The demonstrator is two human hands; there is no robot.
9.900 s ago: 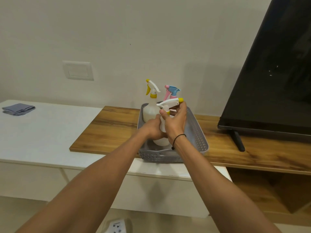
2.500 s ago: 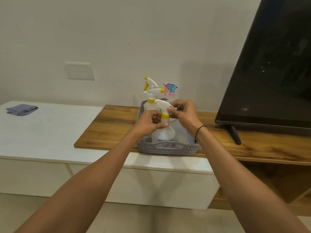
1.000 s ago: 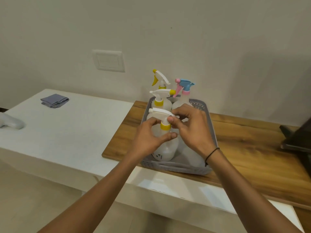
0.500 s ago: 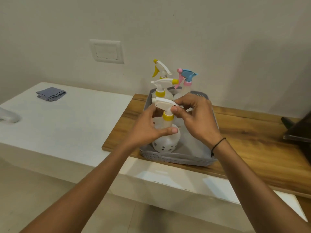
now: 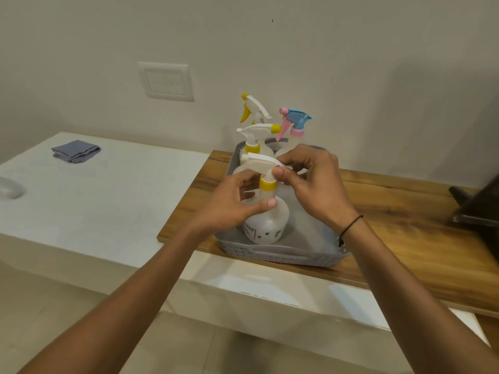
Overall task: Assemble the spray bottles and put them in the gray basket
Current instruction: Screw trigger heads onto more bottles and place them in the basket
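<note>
A gray basket (image 5: 280, 253) sits on the wooden shelf top. At its front stands a translucent spray bottle (image 5: 267, 222) with a yellow collar and a white trigger head (image 5: 260, 161). My left hand (image 5: 229, 203) grips the bottle's neck and shoulder. My right hand (image 5: 313, 182) pinches the trigger head just above the yellow collar. Behind it in the basket stand three more bottles: one with a white head and yellow nozzle (image 5: 259, 130), a taller one with a yellow trigger (image 5: 252, 109), and one with a blue and pink head (image 5: 295, 121).
The wooden shelf top (image 5: 405, 211) runs to the right, where a black TV stand (image 5: 475, 206) sits at the edge. A white counter (image 5: 108, 190) lies to the left with a folded gray cloth (image 5: 75, 151) and a white object (image 5: 9, 186). A wall switch (image 5: 166, 82) is behind.
Both hands stay on the front bottle; my right fingers have shifted around the trigger head just above the collar. The view has moved slightly. The other bottles have not moved.
</note>
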